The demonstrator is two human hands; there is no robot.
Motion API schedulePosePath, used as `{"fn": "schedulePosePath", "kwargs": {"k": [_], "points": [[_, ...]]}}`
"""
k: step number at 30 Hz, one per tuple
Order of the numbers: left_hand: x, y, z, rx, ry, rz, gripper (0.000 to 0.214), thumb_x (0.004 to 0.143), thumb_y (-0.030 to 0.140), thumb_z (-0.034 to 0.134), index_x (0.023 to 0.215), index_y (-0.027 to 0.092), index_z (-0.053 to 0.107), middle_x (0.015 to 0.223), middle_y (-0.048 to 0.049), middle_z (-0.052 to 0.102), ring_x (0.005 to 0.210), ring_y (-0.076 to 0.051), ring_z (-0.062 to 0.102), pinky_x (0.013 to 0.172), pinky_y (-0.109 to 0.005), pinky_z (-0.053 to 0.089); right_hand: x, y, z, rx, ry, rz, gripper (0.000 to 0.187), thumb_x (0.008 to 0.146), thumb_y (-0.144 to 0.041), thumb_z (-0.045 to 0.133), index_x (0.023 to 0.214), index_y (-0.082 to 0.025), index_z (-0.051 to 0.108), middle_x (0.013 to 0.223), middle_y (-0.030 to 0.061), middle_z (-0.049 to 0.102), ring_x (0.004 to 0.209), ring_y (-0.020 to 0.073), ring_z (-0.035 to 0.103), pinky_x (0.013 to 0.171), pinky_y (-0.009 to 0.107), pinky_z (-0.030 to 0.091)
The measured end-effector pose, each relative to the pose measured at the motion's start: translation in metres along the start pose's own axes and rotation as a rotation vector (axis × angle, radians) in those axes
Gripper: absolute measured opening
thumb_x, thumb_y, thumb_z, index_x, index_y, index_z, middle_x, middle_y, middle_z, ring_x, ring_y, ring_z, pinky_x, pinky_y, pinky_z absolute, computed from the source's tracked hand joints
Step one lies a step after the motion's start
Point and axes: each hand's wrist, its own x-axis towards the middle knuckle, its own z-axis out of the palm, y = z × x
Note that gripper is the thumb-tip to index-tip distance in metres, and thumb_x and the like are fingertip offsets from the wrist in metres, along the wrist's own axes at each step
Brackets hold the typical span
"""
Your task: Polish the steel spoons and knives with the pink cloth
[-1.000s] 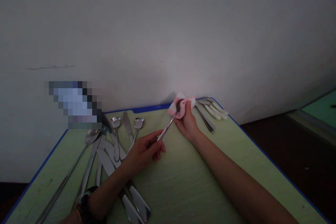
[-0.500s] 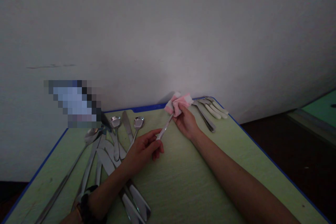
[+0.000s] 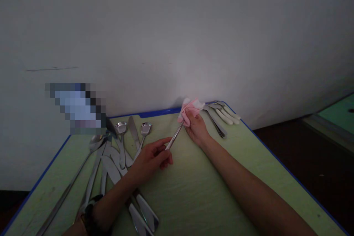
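My left hand [image 3: 155, 155] pinches the handle of a metal piece of cutlery [image 3: 175, 135] between thumb and fingers, holding it tilted above the table. The far end of that piece is hidden inside a pink and white cloth [image 3: 190, 108], so its kind does not show. My right hand [image 3: 197, 127] is closed on the cloth, wrapping it around the far end. Close behind my left hand lie a square-headed spoon [image 3: 146, 129], another such spoon [image 3: 121, 129] and a table knife [image 3: 134, 131].
More knives [image 3: 112, 166] and a long-handled spoon [image 3: 69, 186] lie at the left. White-handled cutlery [image 3: 225, 115] and dark metal pieces [image 3: 217, 123] rest at the far right. A pixelated device [image 3: 79, 108] stands at the back left. The green table [image 3: 199, 195] meets a wall [image 3: 177, 37].
My right hand and the cloth have shifted slightly; the cloth is bunched more tightly around the far end. My left hand still holds the handle in nearly the same place.
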Motion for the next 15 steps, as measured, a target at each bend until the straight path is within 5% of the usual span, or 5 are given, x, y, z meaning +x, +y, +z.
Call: {"fn": "schedulePosePath", "kwargs": {"k": [7, 15], "points": [[0.001, 0.001, -0.001, 0.005, -0.028, 0.015, 0.048, 0.080, 0.028, 0.052, 0.125, 0.010, 0.053, 0.061, 0.0024, 0.061, 0.049, -0.007, 0.049, 0.049, -0.019, 0.041, -0.001, 0.002, 0.001, -0.066, 0.023, -0.021, 0.018, 0.068, -0.031, 0.070, 0.079, -0.019, 0.062, 0.071, -0.0039, 0.065, 0.065, 0.0096, 0.057, 0.061, 0.021, 0.047], [0.002, 0.000, 0.000, 0.017, -0.008, 0.019, 0.045, 0.082, 0.026, 0.050, 0.123, 0.009, 0.053, 0.061, 0.0033, 0.059, 0.048, -0.007, 0.048, 0.048, -0.019, 0.040, -0.005, -0.012, 0.003, 0.213, -0.066, 0.060, 0.018, 0.080, -0.030, 0.045, 0.078, -0.021, 0.061, 0.079, -0.0019, 0.068, 0.068, 0.0134, 0.060, 0.064, 0.027, 0.052]]}}
